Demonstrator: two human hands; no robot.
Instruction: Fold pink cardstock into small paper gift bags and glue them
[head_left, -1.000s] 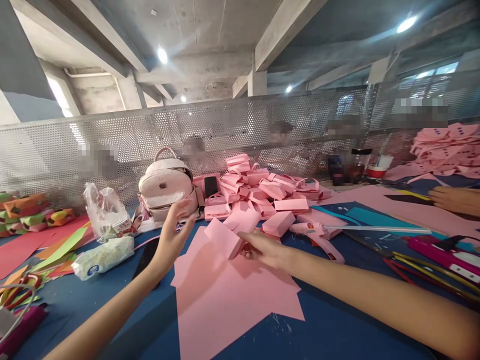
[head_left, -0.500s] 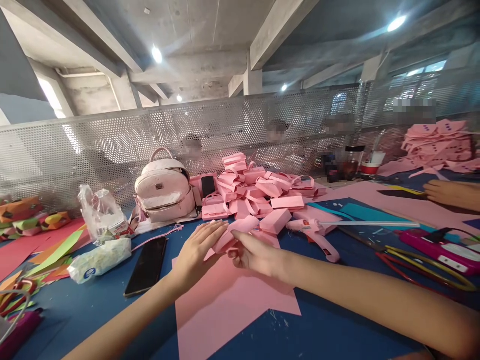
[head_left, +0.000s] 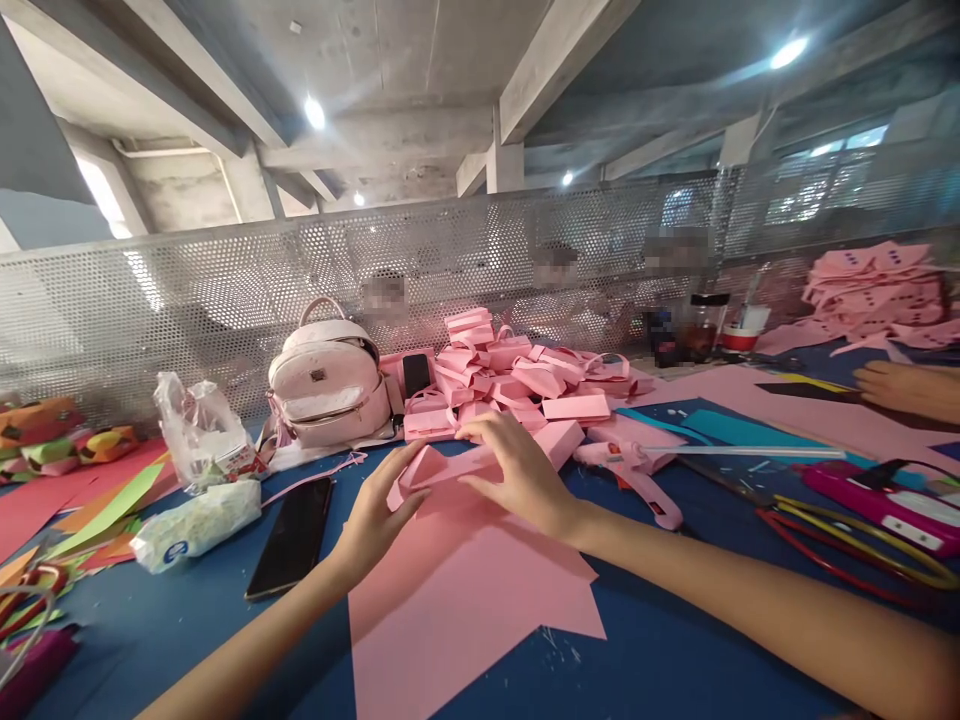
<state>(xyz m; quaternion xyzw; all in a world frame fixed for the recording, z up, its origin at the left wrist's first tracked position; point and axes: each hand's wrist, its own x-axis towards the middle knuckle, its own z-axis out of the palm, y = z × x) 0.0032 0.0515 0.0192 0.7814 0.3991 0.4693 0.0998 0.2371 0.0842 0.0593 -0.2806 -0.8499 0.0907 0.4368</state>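
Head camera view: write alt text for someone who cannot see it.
A left hand grips folded pink paper, the open right hand beside it, above pink sheets on a blue table. Behind lie a pink paper heap and pale backpack; a phone lies left, a glue gun right.

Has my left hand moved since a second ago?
Yes. Measured against the backpack, your left hand has moved down and right, to the folded pink paper.

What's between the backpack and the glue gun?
In the head view, a heap of folded pink paper pieces lies between the backpack and the glue gun, with a small dark device standing at the backpack end.
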